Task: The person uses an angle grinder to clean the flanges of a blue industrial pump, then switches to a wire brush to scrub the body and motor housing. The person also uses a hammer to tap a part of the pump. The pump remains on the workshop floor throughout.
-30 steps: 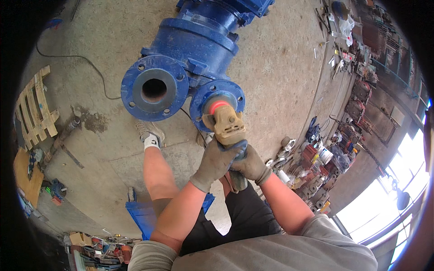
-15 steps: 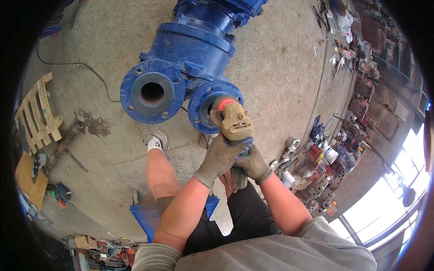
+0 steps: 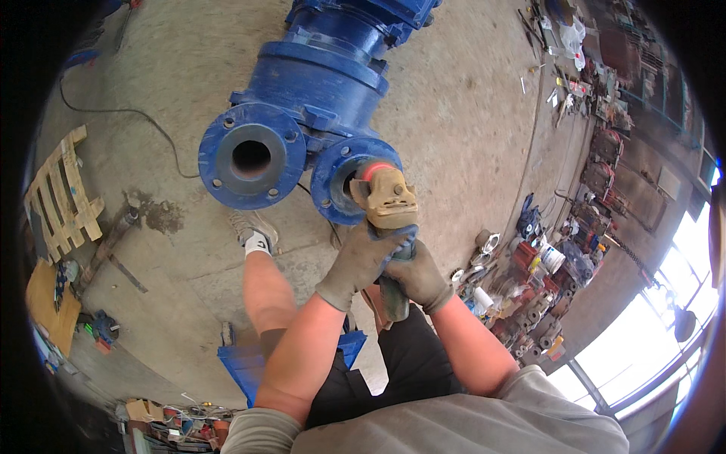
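Note:
Both my gloved hands are wrapped round the body of an angle grinder [image 3: 391,200], with its dusty tan head pointing away from me. My left hand [image 3: 363,261] grips it just behind the head. Close against it, my right hand [image 3: 420,278] holds the body from the right side. The grinder's disc, with a red ring showing, is at the face of the right flange [image 3: 325,180] on a large blue pump [image 3: 310,91]; whether disc and metal touch I cannot tell. The left flange [image 3: 219,178] has a bare grey face around a dark round opening.
A blue metal piece [image 3: 240,371] lies by my legs. At the left are a wooden pallet [image 3: 64,197] and a sheet of plywood [image 3: 47,306]. A black cable [image 3: 151,117] runs over the concrete floor [image 3: 461,113]. Metal parts and a white bucket [image 3: 553,261] clutter the right side.
The grinder and both hands have shifted slightly left in the picture. The pump also appears a little further left, so part of this is my view moving. My grip is unchanged.

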Motion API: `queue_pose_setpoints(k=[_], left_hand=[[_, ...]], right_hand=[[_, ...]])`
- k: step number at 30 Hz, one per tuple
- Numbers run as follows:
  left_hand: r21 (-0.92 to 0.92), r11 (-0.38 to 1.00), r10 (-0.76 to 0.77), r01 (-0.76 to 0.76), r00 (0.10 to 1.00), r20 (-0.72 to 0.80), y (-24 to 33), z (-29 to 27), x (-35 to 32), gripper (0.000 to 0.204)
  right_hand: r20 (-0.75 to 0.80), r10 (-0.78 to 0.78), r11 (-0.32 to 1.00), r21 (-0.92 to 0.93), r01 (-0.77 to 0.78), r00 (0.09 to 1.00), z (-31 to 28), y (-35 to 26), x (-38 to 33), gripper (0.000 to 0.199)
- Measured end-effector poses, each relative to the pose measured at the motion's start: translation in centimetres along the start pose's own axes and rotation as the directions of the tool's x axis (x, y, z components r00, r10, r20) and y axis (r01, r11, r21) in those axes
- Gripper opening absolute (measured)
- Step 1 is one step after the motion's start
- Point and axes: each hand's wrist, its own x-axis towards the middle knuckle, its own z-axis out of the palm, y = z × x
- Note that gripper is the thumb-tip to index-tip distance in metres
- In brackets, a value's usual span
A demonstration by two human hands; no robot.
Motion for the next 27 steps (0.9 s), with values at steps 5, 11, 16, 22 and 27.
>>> queue_pose_setpoints(k=[5, 11, 16, 22, 27], left_hand=[[-0.016, 0.996, -0.090, 0.090, 0.996, -0.002, 0.9, -0.6, 0.1, 0.052], [-0.028, 0.996, -0.082, 0.082, 0.996, -0.018, 0.5, -0.7, 0.3, 0.056], [0.030, 1.000, 0.003, -0.004, 1.000, 0.031, 0.5, -1.2, 0.3, 0.054], [-0.084, 0.987, -0.133, 0.133, 0.991, 0.002, 0.8, -1.1, 0.3, 0.052], [-0.141, 0.987, -0.067, 0.074, 0.996, 0.053, 0.0, -1.2, 0.2, 0.055]], right_hand=[[0.015, -0.037, 0.993, -0.109, 0.038, 0.999, 0.2, -0.5, 0.3, 0.057], [-0.002, -0.017, 0.998, -0.064, 0.016, 1.000, 0.6, -0.7, 0.2, 0.057], [-0.014, -0.050, 0.985, -0.169, 0.046, 0.999, 0.8, -1.4, 0.2, 0.056], [-0.036, -0.043, 0.989, -0.145, 0.037, 0.998, 1.2, -1.4, 0.1, 0.056], [-0.088, 0.060, 0.992, -0.107, -0.069, 0.994, 1.3, -1.0, 0.1, 0.055]])
